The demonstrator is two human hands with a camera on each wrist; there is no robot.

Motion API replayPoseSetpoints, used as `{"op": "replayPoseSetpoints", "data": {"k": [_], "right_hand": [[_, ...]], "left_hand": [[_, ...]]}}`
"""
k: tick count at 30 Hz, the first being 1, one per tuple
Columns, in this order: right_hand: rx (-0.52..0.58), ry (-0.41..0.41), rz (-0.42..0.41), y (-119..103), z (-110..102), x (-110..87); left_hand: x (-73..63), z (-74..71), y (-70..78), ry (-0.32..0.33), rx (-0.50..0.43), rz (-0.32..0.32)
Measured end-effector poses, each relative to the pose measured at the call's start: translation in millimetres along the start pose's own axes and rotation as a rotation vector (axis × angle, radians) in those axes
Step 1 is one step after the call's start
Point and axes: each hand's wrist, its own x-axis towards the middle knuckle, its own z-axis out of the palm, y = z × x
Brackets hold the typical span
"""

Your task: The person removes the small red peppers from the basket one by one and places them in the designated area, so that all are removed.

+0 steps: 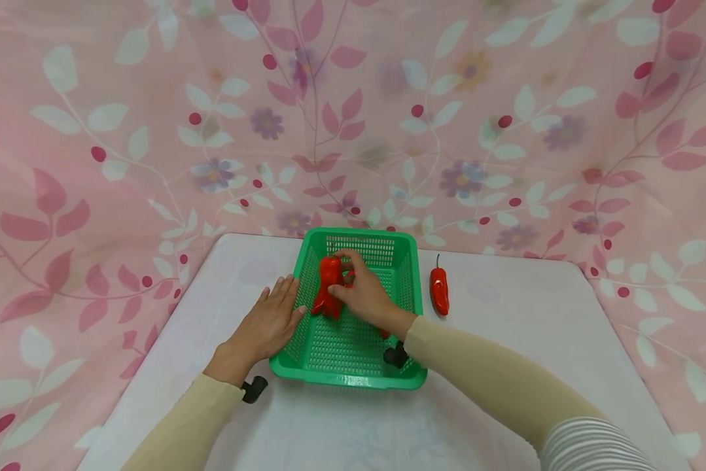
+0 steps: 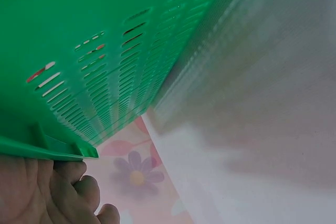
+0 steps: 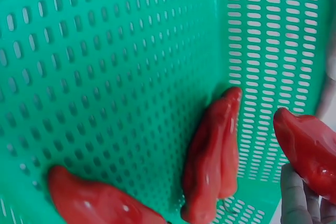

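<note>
A green plastic basket (image 1: 347, 379) with slotted walls stands on the table. My left hand (image 1: 273, 320) lies with straight fingers against its left rim; the left wrist view shows those fingers (image 2: 68, 190) at the rim. Over the basket, my right hand (image 1: 367, 294) grips a red pepper (image 3: 310, 153) between thumb and fingers, near the left wall. Below it, red peppers (image 3: 207, 161) lie side by side along that wall. Another red pepper (image 3: 100, 200) rests on the basket floor, mostly hidden by my right wrist in the head view.
One red chili pepper (image 1: 439, 290) with a dark stem lies on the white tablecloth (image 1: 506, 314), right of the basket. A pink floral curtain (image 1: 353, 131) hangs behind the table and along its sides. Black wrist cameras (image 1: 254, 389) sit on both wrists.
</note>
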Motion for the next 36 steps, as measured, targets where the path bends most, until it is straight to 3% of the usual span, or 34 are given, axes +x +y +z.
{"op": "replayPoseSetpoints", "data": {"k": [6,26,36], "right_hand": [[0.109,0.034,-0.011,-5.3,-13.6,-1.7],[0.109,0.116,0.030,-8.0,-69.9,-15.9],[0.222,0.136,0.041,-7.4,-86.8,-19.0]], "left_hand": [[-1.2,0.2,-0.4,0.001,0.012,0.003],[-0.9,0.5,-1.0,0.002,0.002,0.008],[-1.0,0.2,-0.3,-0.013,-0.006,-0.009]]}}
